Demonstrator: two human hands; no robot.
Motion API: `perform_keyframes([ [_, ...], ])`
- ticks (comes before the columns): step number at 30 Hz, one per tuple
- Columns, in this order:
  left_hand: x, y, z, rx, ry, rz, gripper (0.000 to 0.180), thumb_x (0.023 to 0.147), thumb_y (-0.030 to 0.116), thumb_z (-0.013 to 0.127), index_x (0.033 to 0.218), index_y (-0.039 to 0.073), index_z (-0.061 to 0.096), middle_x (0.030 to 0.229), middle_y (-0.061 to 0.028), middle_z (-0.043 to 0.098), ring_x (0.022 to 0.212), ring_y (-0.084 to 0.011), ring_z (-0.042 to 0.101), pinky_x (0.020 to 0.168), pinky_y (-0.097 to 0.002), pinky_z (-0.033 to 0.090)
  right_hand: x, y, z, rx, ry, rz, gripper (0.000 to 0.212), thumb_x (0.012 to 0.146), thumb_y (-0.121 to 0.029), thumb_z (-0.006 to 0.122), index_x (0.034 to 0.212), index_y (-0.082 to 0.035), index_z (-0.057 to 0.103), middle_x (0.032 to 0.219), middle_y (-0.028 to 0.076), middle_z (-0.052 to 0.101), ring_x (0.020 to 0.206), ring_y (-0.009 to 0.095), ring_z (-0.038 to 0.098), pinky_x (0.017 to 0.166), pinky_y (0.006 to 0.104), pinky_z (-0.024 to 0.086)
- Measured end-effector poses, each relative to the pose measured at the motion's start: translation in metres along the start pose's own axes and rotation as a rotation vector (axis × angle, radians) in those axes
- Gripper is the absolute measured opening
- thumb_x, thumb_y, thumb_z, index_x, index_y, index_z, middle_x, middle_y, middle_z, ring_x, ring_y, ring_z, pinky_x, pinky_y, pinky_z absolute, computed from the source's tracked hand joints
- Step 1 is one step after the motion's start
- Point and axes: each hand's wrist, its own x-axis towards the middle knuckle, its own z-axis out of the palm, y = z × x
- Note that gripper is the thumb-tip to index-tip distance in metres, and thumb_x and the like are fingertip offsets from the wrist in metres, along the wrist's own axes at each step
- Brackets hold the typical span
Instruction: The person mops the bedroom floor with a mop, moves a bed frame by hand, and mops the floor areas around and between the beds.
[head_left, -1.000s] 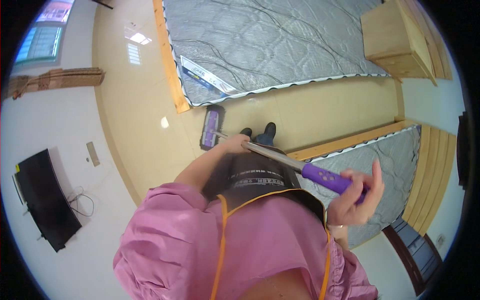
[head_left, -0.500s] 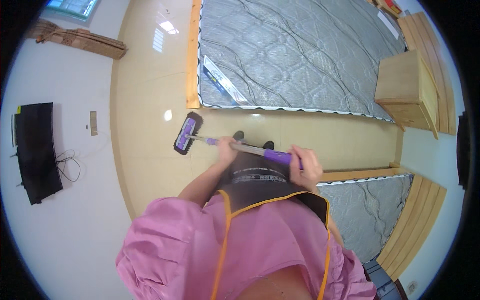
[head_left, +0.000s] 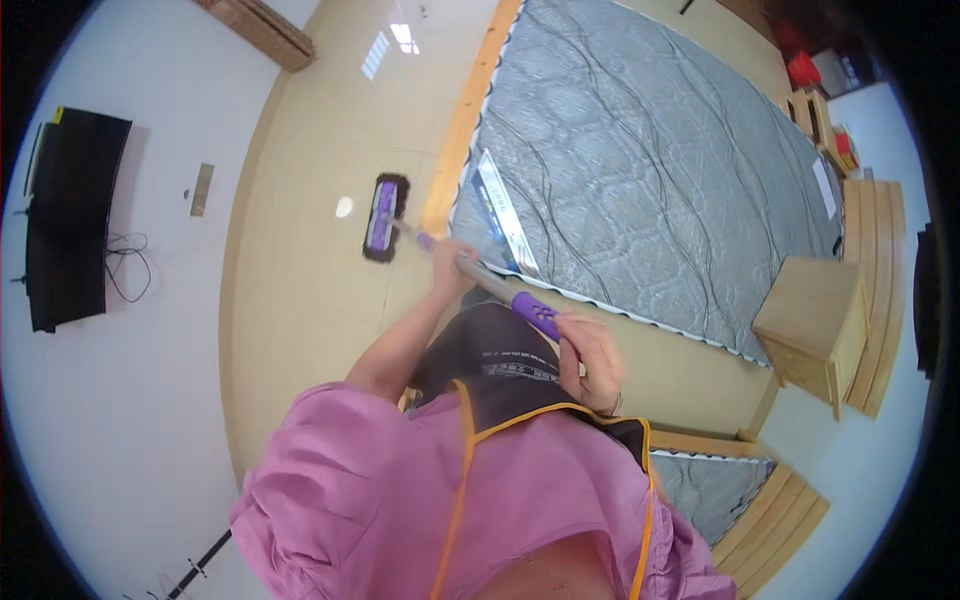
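Observation:
A flat mop (head_left: 490, 281) with a metal pole slants across in front of me. Its purple and grey head (head_left: 384, 217), edged with dark fringe, is on the floor to the left of the large bed's corner. My left hand (head_left: 453, 270) is wrapped round the pole partway down, just above a purple joint. At the pole's upper end, my right hand (head_left: 592, 365) is curled at the tip of the purple grip (head_left: 536, 314); motion blurs its fingers slightly.
A bed with a grey quilted mattress (head_left: 640, 170) and wooden rail (head_left: 470, 110) stands ahead right. Beyond its near edge is a wooden nightstand (head_left: 810, 310); another mattress (head_left: 705, 490) lies lower right. A black television (head_left: 80, 220) with dangling cables hangs on the left wall.
My view has turned and moved forward along the bed. The mop head has swung from slanted to nearly upright in the picture, and the pole slopes more steeply. Both hands stay on the mop.

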Motion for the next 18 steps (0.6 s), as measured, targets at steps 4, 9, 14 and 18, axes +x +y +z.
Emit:
perform_keyframes([
  [4, 0.061, -0.032, 0.013, -0.097, -0.035, 0.137, 0.017, 0.067, 0.011, 0.069, 0.073, 0.007, 0.054, 0.074, -0.0107, 0.054, 0.071, -0.0284, 0.05, 0.064, -0.0374, 0.038, 0.035, 0.004, 0.019, -0.06, -0.075, 0.059, 0.029, 0.07, 0.014, 0.054, 0.098, 0.006, 0.057, 0.095, 0.019, 0.057, 0.09, 0.03, 0.058, 0.08, 0.038, 0.048],
  [9, 0.098, -0.057, 0.005, -0.016, -0.176, 0.111, 0.017, 0.067, 0.01, 0.069, 0.07, 0.007, 0.052, 0.073, -0.0114, 0.053, 0.072, -0.0296, 0.05, 0.065, -0.0378, 0.039, 0.056, 0.016, 0.033, -0.073, -0.252, 0.141, 0.032, 0.069, 0.012, 0.057, 0.101, 0.006, 0.055, 0.093, 0.018, 0.058, 0.089, 0.031, 0.058, 0.079, 0.038, 0.048],
  [14, 0.116, -0.03, -0.014, 0.111, -0.551, -0.007, 0.015, 0.069, 0.013, 0.067, 0.069, 0.007, 0.054, 0.076, -0.0119, 0.056, 0.078, -0.0298, 0.053, 0.07, -0.0375, 0.042, 0.055, 0.021, 0.018, 0.031, -0.166, 0.203, 0.031, 0.066, 0.007, 0.061, 0.097, 0.005, 0.057, 0.088, 0.019, 0.06, 0.087, 0.031, 0.06, 0.078, 0.0369, 0.047],
  [18, 0.104, 0.018, -0.035, 0.171, -0.616, 0.103, 0.014, 0.068, 0.019, 0.065, 0.069, 0.008, 0.057, 0.078, -0.0108, 0.059, 0.082, -0.0291, 0.056, 0.069, -0.0397, 0.043, 0.049, 0.005, -0.003, 0.136, 0.033, 0.231, 0.024, 0.066, 0.007, 0.056, 0.09, 0.004, 0.055, 0.084, 0.017, 0.06, 0.082, 0.03, 0.06, 0.078, 0.0383, 0.047],
])
